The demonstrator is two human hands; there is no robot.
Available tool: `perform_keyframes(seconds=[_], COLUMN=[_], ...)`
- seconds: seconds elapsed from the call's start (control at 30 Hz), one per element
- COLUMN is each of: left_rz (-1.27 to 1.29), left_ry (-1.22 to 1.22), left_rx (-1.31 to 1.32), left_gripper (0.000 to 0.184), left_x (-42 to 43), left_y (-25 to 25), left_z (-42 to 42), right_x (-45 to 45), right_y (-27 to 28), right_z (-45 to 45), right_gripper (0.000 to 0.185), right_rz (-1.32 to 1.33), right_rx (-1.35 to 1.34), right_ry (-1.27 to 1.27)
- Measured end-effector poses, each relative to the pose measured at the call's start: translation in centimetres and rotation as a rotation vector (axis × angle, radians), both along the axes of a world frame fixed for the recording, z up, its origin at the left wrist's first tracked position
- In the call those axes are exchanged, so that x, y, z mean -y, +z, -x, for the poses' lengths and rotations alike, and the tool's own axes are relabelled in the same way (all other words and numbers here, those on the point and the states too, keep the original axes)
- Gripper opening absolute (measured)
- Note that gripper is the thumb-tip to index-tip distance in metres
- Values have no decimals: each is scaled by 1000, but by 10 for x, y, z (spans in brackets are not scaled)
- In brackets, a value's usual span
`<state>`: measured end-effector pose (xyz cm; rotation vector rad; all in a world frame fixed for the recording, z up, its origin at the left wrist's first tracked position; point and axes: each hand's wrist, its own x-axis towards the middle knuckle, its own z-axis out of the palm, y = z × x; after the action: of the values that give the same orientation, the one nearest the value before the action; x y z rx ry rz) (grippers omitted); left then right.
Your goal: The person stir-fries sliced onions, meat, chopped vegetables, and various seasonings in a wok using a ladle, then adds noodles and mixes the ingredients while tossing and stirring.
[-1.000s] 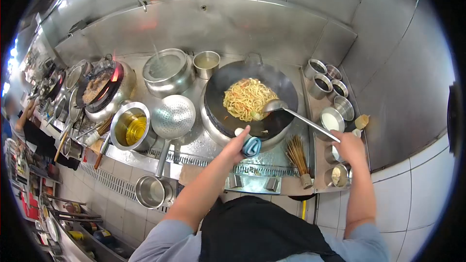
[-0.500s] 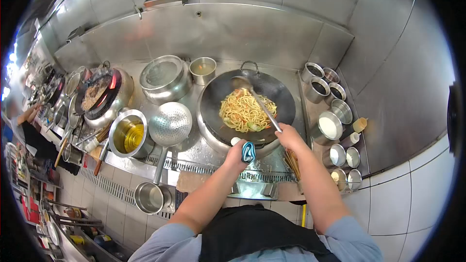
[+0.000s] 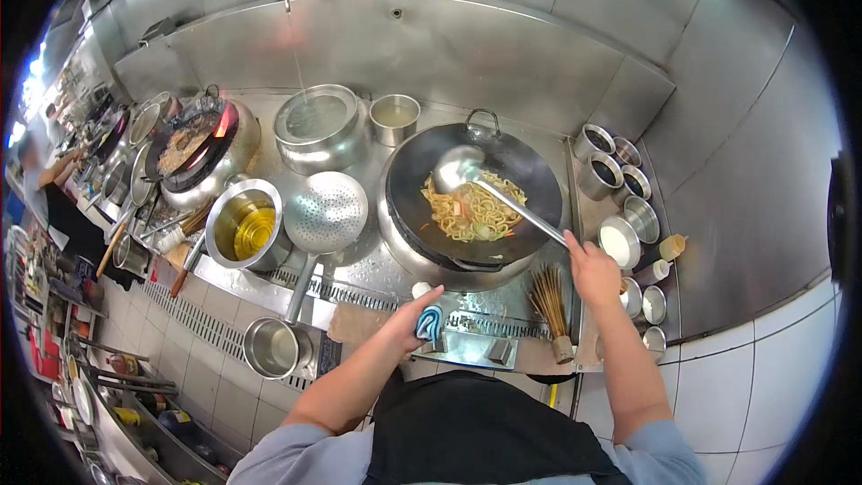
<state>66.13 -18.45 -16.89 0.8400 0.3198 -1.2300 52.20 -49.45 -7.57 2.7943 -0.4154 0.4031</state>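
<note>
My right hand (image 3: 593, 274) is closed around the long handle of a metal ladle (image 3: 525, 207). Its bowl rests over the back of a heap of stir-fried noodles (image 3: 480, 220) with vegetable bits, inside a large black wok (image 3: 530, 162). My left hand (image 3: 409, 323) grips a folded blue-and-white striped cloth (image 3: 430, 323) in front of the wok's near rim, apart from it. A small white piece (image 3: 421, 289) shows just past that hand's fingers; I cannot make out what it is. Below the ladle handle lies a bamboo brush (image 3: 549, 301).
Left of the wok are a perforated strainer (image 3: 328, 211), a pot of oil (image 3: 251, 233), a covered-looking steel pot (image 3: 316, 126) under running water and a small pot (image 3: 395, 119). Seasoning containers (image 3: 620, 242) line the right side. A co-worker (image 3: 67, 207) stands at the far left.
My left hand with the cloth has drawn back from the wok's near rim. My right hand has moved right, and the ladle's bowl has turned over the noodles. The view has shifted slightly.
</note>
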Motion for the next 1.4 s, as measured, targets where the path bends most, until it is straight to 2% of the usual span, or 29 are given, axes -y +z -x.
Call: perform_keyframes(seconds=[0.13, 0.27, 0.4, 0.5, 0.63, 0.8, 0.93, 1.07, 1.17, 1.3, 1.4], left_rz=[-14, 29, 47, 11, -50, -6, 9, 41, -29, -43, -45], left_ry=[-82, -55, -2, -4, -52, -46, -48, 44, 109, 95, 42], left_rx=[48, 50, 52, 57, 57, 99, 108, 59, 41, 21, 19], left_gripper=[37, 37, 36, 36, 39, 32, 32, 33, 36, 35, 32], left_x=[-12, -29, -58, -77, -86, -74, -84, -112, -134, -152, -151], left_y=[-1, -15, -24, -20, -20, -43, -21, -27, -54, -65, -58], left_z=[3, -1, -4, -6, -9, -18, -21, -19, -16, -20, -27], right_x=[-16, 12, 23, 11, -18, -47, -32, -16, -15, -43, -51], right_y=[2, 16, 38, 61, 84, 48, 39, 61, 85, 165, 175], right_z=[-10, 17, 45, 60, 47, -8, -3, 30, 54, 76, 78], right_gripper=[53, 60, 58, 56, 50, 51, 61, 62, 52, 41, 41], right_rz=[34, 155, 211, 74, 75, 128, 256, 319, 177, 70, 71], right_rx=[-9, -114, -43, -20, 66, 31, -114, -168, -111, -122, -259], right_ry=[142, 133, 89, -37, 39, 69, 136, 22, -193, -301, -420])
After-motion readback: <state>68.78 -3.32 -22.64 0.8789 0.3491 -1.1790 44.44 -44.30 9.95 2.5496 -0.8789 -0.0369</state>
